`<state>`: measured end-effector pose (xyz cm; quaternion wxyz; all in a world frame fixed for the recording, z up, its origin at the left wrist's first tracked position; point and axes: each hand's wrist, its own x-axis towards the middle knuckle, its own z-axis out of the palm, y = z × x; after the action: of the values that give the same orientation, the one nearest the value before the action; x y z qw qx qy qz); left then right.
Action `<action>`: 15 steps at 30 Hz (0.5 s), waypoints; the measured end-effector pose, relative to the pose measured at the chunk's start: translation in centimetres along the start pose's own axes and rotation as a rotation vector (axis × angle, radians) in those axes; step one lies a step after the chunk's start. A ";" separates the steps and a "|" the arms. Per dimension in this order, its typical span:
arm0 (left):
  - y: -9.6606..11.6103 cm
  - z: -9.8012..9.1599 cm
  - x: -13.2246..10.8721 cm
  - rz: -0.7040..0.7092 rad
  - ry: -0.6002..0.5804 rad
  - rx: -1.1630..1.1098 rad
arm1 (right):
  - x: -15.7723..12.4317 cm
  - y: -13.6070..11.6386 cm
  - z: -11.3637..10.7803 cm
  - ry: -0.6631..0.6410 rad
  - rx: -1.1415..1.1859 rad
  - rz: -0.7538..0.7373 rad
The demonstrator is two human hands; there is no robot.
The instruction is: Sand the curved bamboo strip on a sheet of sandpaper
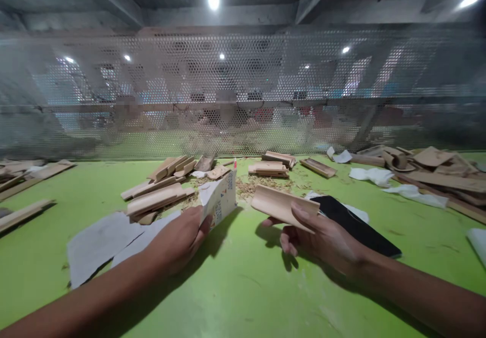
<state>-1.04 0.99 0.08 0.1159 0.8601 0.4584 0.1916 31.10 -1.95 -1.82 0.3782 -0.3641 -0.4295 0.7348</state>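
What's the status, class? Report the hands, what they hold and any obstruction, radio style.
Left hand: gripping printed paper. Right hand: holding curved tan piece. Possible obstruction: black flat object beside right hand; shavings beyond the hands.

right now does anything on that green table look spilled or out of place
Yes: tan shavings lie scattered on the green table among the curved tan pieces, loose rather than gathered, so they look spilled.

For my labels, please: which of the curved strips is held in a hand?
The strip in the right hand, held above the table; the other strips lie on the table or on one another.
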 end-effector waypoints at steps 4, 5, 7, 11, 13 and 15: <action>0.0 0.3 0.0 -0.035 0.037 -0.028 | -0.1 0.0 0.1 0.008 0.002 0.009; -0.1 0.3 0.0 -0.034 0.024 -0.023 | -0.1 0.0 0.2 0.016 -0.001 0.007; -0.2 0.5 0.0 -0.016 -0.019 -0.012 | -0.1 -0.1 0.4 0.033 -0.006 0.002; -0.1 0.4 -0.1 -0.008 -0.013 -0.022 | -0.1 -0.2 0.6 0.052 -0.021 -0.011; -0.1 0.3 -0.1 0.001 -0.037 -0.002 | -0.1 -0.2 0.5 0.062 -0.032 -0.022; 0.0 0.2 -0.1 0.003 -0.047 0.017 | 0.0 -0.2 0.5 0.065 -0.038 -0.032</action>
<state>-1.05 0.93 -0.10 0.1188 0.8660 0.4558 0.1677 30.75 -2.08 -1.43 0.3966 -0.3878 -0.4369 0.7081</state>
